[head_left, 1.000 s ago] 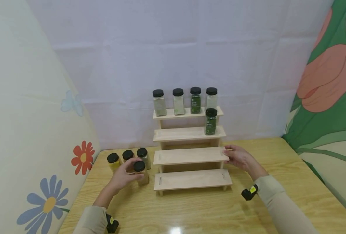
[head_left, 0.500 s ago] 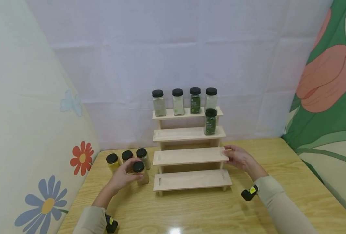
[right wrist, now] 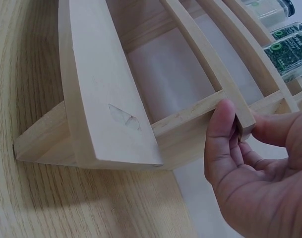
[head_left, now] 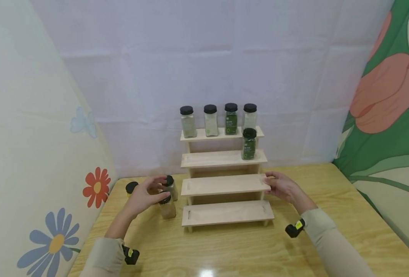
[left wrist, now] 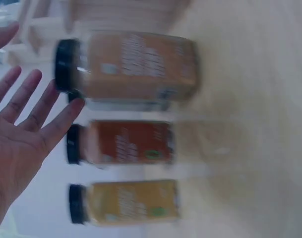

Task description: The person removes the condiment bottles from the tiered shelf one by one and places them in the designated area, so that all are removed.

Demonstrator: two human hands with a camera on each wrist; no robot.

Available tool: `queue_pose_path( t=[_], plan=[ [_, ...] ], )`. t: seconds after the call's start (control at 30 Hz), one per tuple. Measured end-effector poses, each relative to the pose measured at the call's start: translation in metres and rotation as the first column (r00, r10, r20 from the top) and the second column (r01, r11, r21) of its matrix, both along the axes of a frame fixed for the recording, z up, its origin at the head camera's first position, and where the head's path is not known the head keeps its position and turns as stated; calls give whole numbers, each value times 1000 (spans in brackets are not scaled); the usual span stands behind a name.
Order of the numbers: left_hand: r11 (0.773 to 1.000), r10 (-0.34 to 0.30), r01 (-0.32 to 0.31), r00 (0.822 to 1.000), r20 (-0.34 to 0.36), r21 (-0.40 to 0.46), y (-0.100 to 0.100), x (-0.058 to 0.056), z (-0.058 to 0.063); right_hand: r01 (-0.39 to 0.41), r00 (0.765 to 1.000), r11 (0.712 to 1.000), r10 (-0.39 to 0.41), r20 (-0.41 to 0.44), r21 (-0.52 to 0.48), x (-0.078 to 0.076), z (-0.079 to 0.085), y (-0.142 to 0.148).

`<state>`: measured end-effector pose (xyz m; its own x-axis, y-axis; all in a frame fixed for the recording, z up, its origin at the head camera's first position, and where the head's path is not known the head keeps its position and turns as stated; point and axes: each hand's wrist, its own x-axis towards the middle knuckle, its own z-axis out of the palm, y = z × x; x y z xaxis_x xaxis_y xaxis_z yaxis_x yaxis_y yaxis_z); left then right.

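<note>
My left hand (head_left: 143, 197) is held over a cluster of spice jars at the left, thumb and fingers spread. Nearest to it is a jar of light brown spice (head_left: 168, 209), standing upright on the table; the left wrist view shows straight fingers beside its black lid (left wrist: 65, 65). Beyond stand a red-brown spice jar (left wrist: 131, 142), a yellow spice jar (left wrist: 136, 201) and a further jar (head_left: 171, 188), partly hidden. My right hand (head_left: 283, 187) pinches the right end of the second-lowest shelf (head_left: 225, 184) of a wooden tiered rack, thumb and fingers round its edge (right wrist: 235, 111).
Several black-lidded jars, one with a green label (head_left: 231, 120), line the rack's top shelf (head_left: 199, 134). Another green jar (head_left: 248, 145) stands at the right of the shelf below. A white cloth (head_left: 208, 69) hangs behind the wooden table (head_left: 242, 250).
The left hand has let go of the light brown spice jar, its fingers lifting and spreading away from the lid. The right hand keeps its hold on the shelf.
</note>
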<state>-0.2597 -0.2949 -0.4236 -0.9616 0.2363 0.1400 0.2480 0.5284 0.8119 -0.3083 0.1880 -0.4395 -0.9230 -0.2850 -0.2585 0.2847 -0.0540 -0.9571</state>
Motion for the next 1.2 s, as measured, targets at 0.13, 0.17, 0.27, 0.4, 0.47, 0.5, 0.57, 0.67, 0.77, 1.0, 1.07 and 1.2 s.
queue_pose_path(
  t=[0.13, 0.17, 0.27, 0.4, 0.47, 0.5, 0.57, 0.67, 0.77, 1.0, 1.07, 1.2],
  plan=[
    [1000, 21, -21, 999, -34, -17, 9, -5, 19, -6, 1000, 1000, 6, 0, -7, -1, 1, 0],
    [1000, 25, -26, 998, -50, -16, 13, -6, 23, -5, 1000, 1000, 5, 1, -8, -1, 1, -1],
    [1000, 29, -30, 996, -90, -2, 27, -10, 37, -7, 1000, 1000, 7, -1, -15, 0, 0, -1],
    [999, 16, -11, 989, -147, 35, 50, -18, 50, -7, 1000, 1000, 7, -1, -15, 1, -2, -2],
    [999, 2, 6, 984, -177, 41, 62, -24, 56, -5, 1000, 1000, 5, 0, -9, 1, -3, -2],
    [999, -5, 12, 982, -191, 37, 68, -26, 58, -7, 1000, 1000, 7, -1, -10, 1, -4, -2],
    [999, -12, 19, 980, -200, 32, 78, -30, 62, -5, 1000, 1000, 5, 4, -8, 1, -4, -2],
    [1000, -6, 8, 979, -203, 9, 91, -33, 70, -4, 1000, 1000, 4, 10, -3, 1, -4, -1],
    [1000, -18, 16, 979, -202, -11, 104, -34, 80, 0, 1000, 1000, 0, 15, 1, 1, -4, -1],
    [995, -90, 97, 975, -205, 22, 139, -47, 98, 3, 1000, 1000, -2, 10, -9, 0, -1, 1],
    [993, -99, 110, 975, -197, 49, 149, -52, 101, 7, 1000, 1000, -7, 12, -6, 0, 1, 1],
    [987, -105, 123, 981, -166, 105, 168, -60, 104, 3, 1000, 1000, -3, 9, -5, 1, 1, 1]
  ],
)
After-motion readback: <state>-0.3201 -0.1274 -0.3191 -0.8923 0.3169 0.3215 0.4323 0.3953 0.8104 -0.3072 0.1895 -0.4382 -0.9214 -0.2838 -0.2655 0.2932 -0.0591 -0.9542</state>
